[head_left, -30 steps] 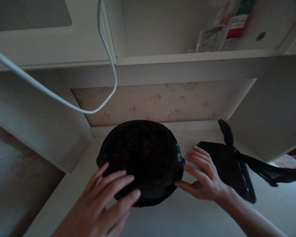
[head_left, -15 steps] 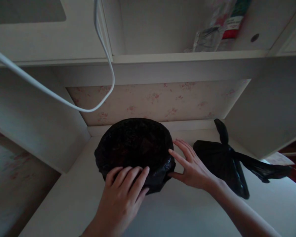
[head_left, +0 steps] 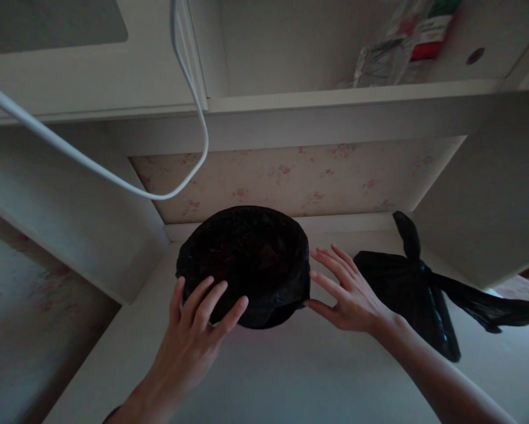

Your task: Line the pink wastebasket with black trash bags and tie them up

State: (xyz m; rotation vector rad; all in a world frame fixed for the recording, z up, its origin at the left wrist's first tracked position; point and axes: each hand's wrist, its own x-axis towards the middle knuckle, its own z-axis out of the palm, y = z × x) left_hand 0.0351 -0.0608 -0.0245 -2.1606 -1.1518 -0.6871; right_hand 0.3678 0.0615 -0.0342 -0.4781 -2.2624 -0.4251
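Observation:
A round bin lined with a black plastic bag (head_left: 270,303) stands on the white surface, its mouth facing up and its inside dark. The liner is folded down over the rim. At the bin's near left side, my left hand (head_left: 198,321) has its fingers spread, the tips at the folded bag. My right hand (head_left: 343,288) is beside the right wall, fingers apart and fingertips at or very close to the liner. Whether either hand presses on the bag I cannot tell.
Right of the bin lies a tied black plastic bag (head_left: 409,294). A white cable (head_left: 158,196) loops in front at upper left. Overhead, a shelf (head_left: 335,97) holds clear plastic packaging (head_left: 376,65) and a red-and-green item (head_left: 429,41). White side panels (head_left: 480,194) flank the space.
My left hand has moved left along the near rim and its fingers have spread. The liner's front edge sits higher, showing the bin's lower edge. My right hand stays by the right side.

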